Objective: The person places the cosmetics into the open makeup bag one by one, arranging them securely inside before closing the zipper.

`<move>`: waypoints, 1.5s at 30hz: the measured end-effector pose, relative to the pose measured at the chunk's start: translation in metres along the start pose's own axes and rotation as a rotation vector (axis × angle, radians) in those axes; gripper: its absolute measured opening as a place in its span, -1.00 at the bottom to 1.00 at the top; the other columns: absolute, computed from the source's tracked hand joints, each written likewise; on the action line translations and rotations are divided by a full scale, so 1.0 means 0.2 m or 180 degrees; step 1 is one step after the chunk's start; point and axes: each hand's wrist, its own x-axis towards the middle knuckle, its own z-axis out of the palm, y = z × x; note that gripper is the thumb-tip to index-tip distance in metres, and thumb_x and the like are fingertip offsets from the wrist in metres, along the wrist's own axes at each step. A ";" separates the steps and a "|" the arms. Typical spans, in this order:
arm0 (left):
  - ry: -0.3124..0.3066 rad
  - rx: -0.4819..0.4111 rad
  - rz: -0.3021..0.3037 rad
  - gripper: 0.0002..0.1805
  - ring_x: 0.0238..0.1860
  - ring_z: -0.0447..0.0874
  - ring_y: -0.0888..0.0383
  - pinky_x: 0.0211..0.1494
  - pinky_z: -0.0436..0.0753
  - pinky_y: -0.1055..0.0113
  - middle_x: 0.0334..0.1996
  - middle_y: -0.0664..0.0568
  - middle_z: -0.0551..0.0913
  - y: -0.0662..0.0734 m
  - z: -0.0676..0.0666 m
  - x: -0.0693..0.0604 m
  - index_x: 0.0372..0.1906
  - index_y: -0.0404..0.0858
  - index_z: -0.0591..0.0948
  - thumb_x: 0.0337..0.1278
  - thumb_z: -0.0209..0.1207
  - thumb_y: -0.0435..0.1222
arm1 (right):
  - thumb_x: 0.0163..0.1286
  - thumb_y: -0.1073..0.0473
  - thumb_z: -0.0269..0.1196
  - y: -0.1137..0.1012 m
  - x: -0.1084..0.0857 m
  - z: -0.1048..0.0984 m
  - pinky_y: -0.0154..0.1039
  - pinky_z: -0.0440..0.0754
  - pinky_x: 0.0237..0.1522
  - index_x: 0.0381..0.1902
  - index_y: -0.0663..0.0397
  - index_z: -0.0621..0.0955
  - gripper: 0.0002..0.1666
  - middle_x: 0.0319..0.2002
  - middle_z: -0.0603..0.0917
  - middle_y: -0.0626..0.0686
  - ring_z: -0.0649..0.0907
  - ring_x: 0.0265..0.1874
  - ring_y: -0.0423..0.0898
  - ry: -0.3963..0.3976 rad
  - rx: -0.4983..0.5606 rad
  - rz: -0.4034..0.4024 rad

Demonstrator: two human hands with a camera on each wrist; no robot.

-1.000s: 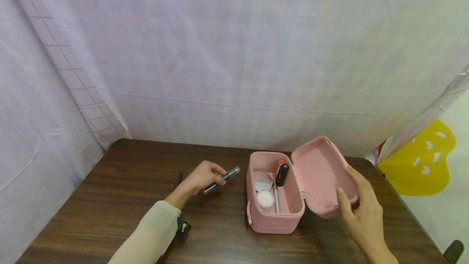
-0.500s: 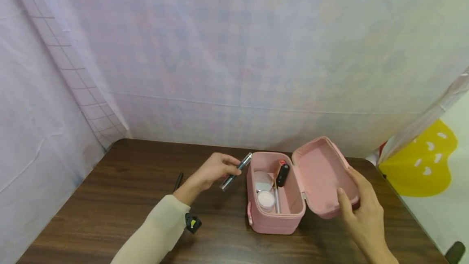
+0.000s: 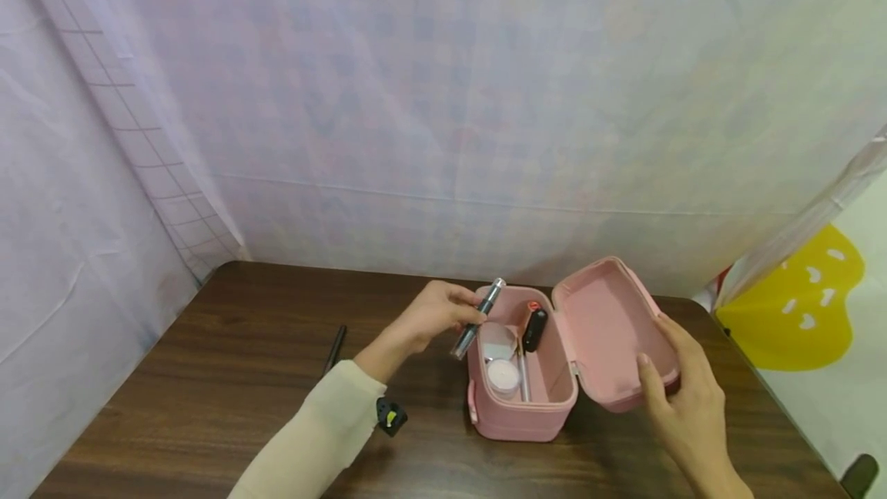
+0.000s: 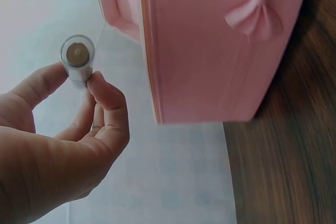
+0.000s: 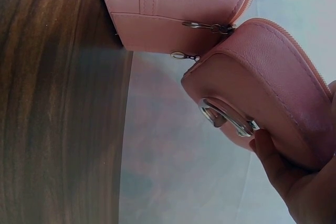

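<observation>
My left hand pinches a slim makeup tube between thumb and fingertips, over the left rim of a pink cosmetic case. Dark in the middle, the tube has a silver end and a clear one; the left wrist view shows a brown disc inside its round end. With fingers behind and thumb inside, my right hand grips the edge of the case's raised lid. Inside the case lie a round compact, a white-topped jar, a slim silver stick and a black item.
A thin black stick lies on the brown wooden table, left of the case. Behind the table hangs a pale curtain. A yellow shape is beyond the right edge.
My left hand has carried the makeup tube rightward and slightly up from the table to the case's left rim, tilting it steeper. My right hand keeps its hold on the lid.
</observation>
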 end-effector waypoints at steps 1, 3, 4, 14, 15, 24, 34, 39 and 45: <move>0.0004 -0.0023 -0.0004 -0.63 -0.45 0.59 0.18 -0.29 0.63 0.22 -0.30 -0.14 0.68 0.00 0.01 0.00 -0.06 -0.54 0.61 -0.04 0.33 -0.46 | 0.19 0.35 0.21 0.00 0.00 0.00 -0.59 0.19 0.14 0.29 0.19 0.43 -0.35 0.24 0.46 0.22 0.36 0.21 -0.32 -0.0004 0.0001 0.0003; 0.0026 -0.0051 -0.0023 -0.63 -0.47 0.58 0.18 -0.31 0.63 0.24 -0.31 -0.13 0.67 0.01 0.03 0.01 -0.07 -0.54 0.61 -0.05 0.34 -0.47 | 0.19 0.34 0.21 0.00 0.00 0.00 -0.59 0.19 0.14 0.30 0.19 0.43 -0.35 0.24 0.45 0.22 0.36 0.21 -0.31 -0.0013 0.0004 0.0013; 0.0035 -0.0071 -0.0035 -0.63 -0.48 0.58 0.18 -0.32 0.63 0.25 -0.31 -0.13 0.68 0.02 0.05 0.01 -0.07 -0.54 0.61 -0.05 0.34 -0.47 | 0.19 0.34 0.21 0.00 0.00 0.00 -0.60 0.19 0.14 0.29 0.19 0.43 -0.35 0.24 0.45 0.22 0.36 0.21 -0.31 -0.0013 0.0005 0.0013; 0.0015 -0.0092 0.0011 -0.70 -0.54 0.66 0.11 -0.44 0.67 0.24 -0.41 -0.18 0.70 0.03 0.22 0.05 -0.14 -0.53 0.63 -0.07 0.34 -0.52 | 0.18 0.35 0.21 0.00 0.00 -0.01 -0.59 0.19 0.15 0.29 0.20 0.43 -0.35 0.23 0.46 0.23 0.36 0.21 -0.31 0.0003 0.0001 -0.0001; 0.0040 -0.0031 0.0029 -0.70 -0.55 0.67 0.10 -0.45 0.67 0.23 -0.43 -0.18 0.70 0.04 0.24 0.05 -0.15 -0.52 0.63 -0.08 0.34 -0.53 | 0.18 0.35 0.21 0.00 0.00 -0.01 -0.59 0.19 0.15 0.29 0.20 0.43 -0.35 0.23 0.46 0.23 0.36 0.21 -0.31 0.0000 0.0000 0.0000; 0.0134 0.0620 -0.0017 -0.81 -0.73 0.61 0.09 -0.59 0.64 0.32 -0.65 -0.07 0.62 0.03 0.38 0.08 -0.36 -0.50 0.60 -0.16 0.37 -0.58 | 0.20 0.32 0.21 0.00 -0.01 -0.01 -0.58 0.19 0.16 0.30 0.20 0.43 -0.35 0.24 0.45 0.22 0.35 0.22 -0.31 -0.0046 -0.0002 0.0049; 0.0051 0.1042 -0.0170 -0.43 -0.79 0.54 0.09 -0.56 0.66 0.18 -0.46 -0.11 0.51 0.00 0.47 0.08 -0.02 -0.45 0.43 -0.25 0.42 -0.59 | 0.19 0.34 0.22 -0.01 -0.01 -0.02 -0.59 0.19 0.15 0.29 0.18 0.44 -0.35 0.23 0.47 0.21 0.36 0.21 -0.31 0.0028 -0.0029 0.0005; 0.0156 0.1264 -0.0233 -0.27 -0.81 0.54 0.11 -0.64 0.62 0.24 -0.38 -0.11 0.56 -0.03 0.52 0.08 0.10 -0.33 0.41 -0.34 0.46 -0.58 | 0.19 0.34 0.22 -0.01 -0.02 -0.02 -0.60 0.19 0.14 0.29 0.18 0.44 -0.35 0.23 0.47 0.21 0.36 0.20 -0.33 0.0013 -0.0032 0.0012; 0.0236 0.1607 -0.0246 -0.32 -0.71 0.59 0.16 -0.63 0.60 0.37 -0.44 -0.07 0.54 -0.05 0.53 0.09 -0.05 -0.32 0.44 -0.44 0.53 -0.50 | 0.21 0.31 0.20 -0.01 -0.01 -0.02 -0.56 0.19 0.18 0.31 0.20 0.42 -0.35 0.25 0.45 0.21 0.35 0.23 -0.29 -0.0079 0.0002 0.0069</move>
